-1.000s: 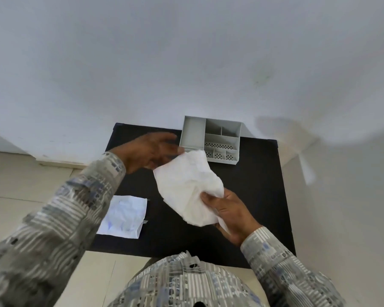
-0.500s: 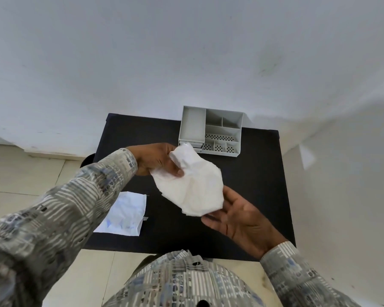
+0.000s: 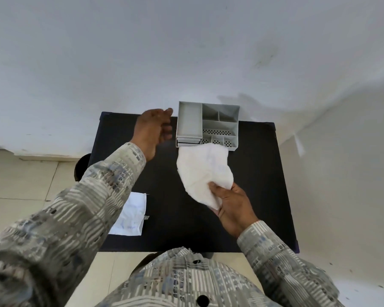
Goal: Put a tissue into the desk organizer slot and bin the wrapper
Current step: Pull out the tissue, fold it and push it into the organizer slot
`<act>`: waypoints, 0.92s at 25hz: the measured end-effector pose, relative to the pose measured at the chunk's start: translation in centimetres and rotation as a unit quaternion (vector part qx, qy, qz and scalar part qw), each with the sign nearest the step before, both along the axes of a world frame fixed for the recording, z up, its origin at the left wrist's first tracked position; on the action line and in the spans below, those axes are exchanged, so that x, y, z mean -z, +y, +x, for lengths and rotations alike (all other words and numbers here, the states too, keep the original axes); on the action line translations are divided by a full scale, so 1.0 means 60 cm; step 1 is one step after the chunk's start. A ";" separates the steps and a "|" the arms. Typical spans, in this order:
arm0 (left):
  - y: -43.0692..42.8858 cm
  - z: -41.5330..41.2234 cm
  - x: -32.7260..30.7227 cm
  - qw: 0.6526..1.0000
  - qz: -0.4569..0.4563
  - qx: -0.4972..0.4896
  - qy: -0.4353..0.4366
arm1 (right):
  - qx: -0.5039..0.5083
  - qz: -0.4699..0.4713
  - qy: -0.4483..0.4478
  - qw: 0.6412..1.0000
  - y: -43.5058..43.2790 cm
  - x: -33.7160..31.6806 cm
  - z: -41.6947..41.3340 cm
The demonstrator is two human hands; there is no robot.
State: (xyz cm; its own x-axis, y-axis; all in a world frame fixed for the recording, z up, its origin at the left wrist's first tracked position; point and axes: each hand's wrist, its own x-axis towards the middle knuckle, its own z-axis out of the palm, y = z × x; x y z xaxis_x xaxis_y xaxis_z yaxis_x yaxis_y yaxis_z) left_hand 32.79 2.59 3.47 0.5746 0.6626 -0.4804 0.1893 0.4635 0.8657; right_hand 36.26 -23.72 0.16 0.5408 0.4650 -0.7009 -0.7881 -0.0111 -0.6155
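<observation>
The tissue (image 3: 203, 171) is a crumpled white sheet held up over the dark surface (image 3: 259, 173), its far edge hanging just in front of the desk organizer (image 3: 207, 127), close to the low front cells. It looks very light, soft and limp: it sags from where it is pinched, and I would expect it to fold or bunch at the least push and to tear if pulled hard. A loose sheet this wide would likely catch on a slot rim, so it probably wants gathering into a narrower bundle and taking near the leading edge, so that edge can be steered downward rather than shoved.

The right hand (image 3: 233, 202) grips the tissue at its near lower corner, thumb over the top and fingers (image 3: 217, 210) curled beneath it. The left hand (image 3: 153, 129) is empty, its fingers spread loosely, hovering just beside the organizer's left wall without, as far as I can tell, touching it.

The organizer is grey plastic, standing at the far edge of the surface against the wall (image 3: 186, 52). It has one tall compartment at the left, several smaller ones at the right, and perforated fronts low down. Every compartment I can see into appears empty, though the deep ones are partly in shadow.

The wrapper (image 3: 131, 214), flat and white with faint blue print, lies at the near left edge of the surface, well apart from both hands. No bin is in view.
</observation>
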 end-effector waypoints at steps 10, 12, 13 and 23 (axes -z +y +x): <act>-0.183 -0.106 0.072 0.983 -0.039 0.171 0.061 | -0.026 -0.104 -0.119 0.987 0.028 0.006 0.013; -0.173 -0.121 0.081 0.980 -0.055 0.183 0.061 | -0.030 -0.134 -0.173 0.975 0.034 -0.001 0.050; -0.169 -0.129 0.082 0.978 -0.081 0.181 0.056 | -0.023 -0.140 -0.189 0.972 0.039 -0.002 0.065; -0.114 -0.118 0.095 0.976 -0.125 0.174 0.044 | -0.027 -0.019 0.036 0.999 0.100 0.041 -0.038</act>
